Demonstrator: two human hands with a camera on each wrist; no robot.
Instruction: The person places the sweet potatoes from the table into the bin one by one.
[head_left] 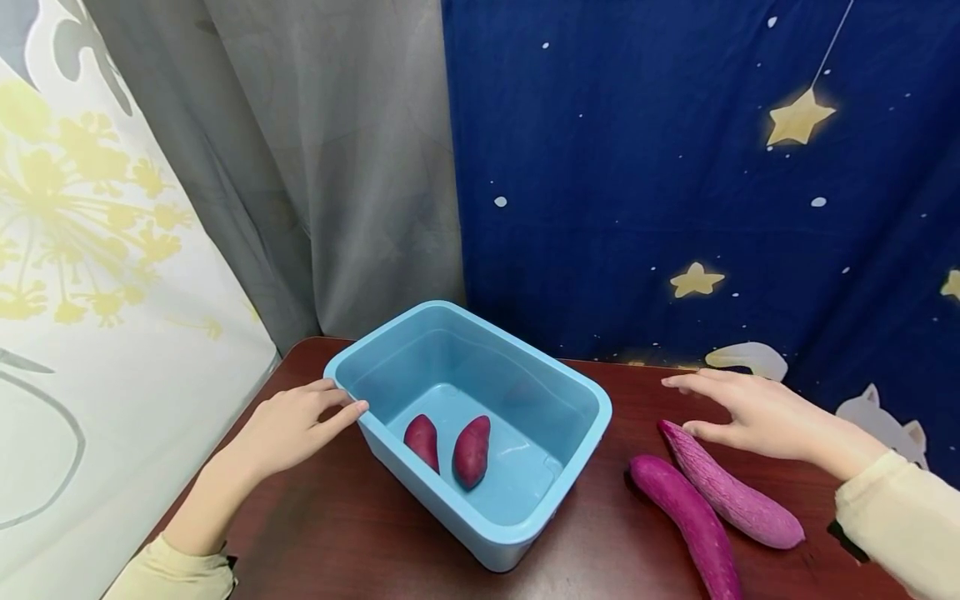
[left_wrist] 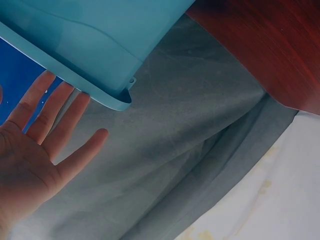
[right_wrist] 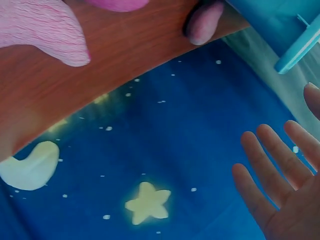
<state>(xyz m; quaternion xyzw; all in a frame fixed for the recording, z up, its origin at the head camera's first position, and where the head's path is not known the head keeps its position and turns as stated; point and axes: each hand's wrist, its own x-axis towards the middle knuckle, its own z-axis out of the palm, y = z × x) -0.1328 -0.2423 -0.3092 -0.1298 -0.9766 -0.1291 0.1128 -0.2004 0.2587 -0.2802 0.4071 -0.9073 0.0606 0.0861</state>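
Observation:
A light blue plastic bin stands on the table with two purple-red sweet potatoes lying on its floor. My left hand is at the bin's left rim; in the left wrist view its fairly straight fingertips meet the rim. To the right of the bin, two long magenta eggplants lie side by side, a smooth one and a wrinkled one. Over the far end of the wrinkled eggplant hovers my right hand, fingers extended, holding nothing.
The right wrist view also shows a reddish, sweet-potato-like piece on the table beside the bin. Behind the dark red-brown table hang a grey curtain and a blue curtain with stars. White patterned fabric borders the left side.

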